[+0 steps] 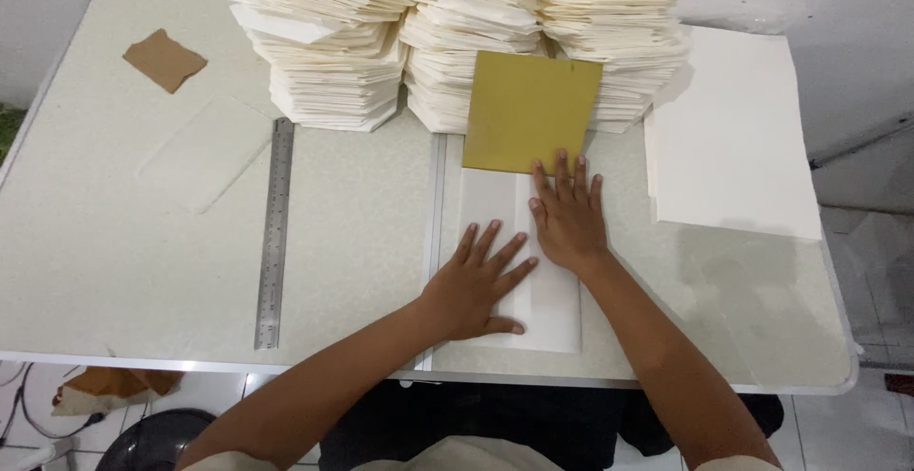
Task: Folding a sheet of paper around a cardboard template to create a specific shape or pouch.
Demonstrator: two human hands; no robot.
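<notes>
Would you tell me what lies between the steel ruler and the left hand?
Only bare table lies between the steel ruler and the left hand, in the head view.

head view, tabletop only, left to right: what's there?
Brown paper scrap → clear plastic sleeve → steel ruler → left hand → right hand, both flat on the folded white paper → stack of white sheets.
</notes>
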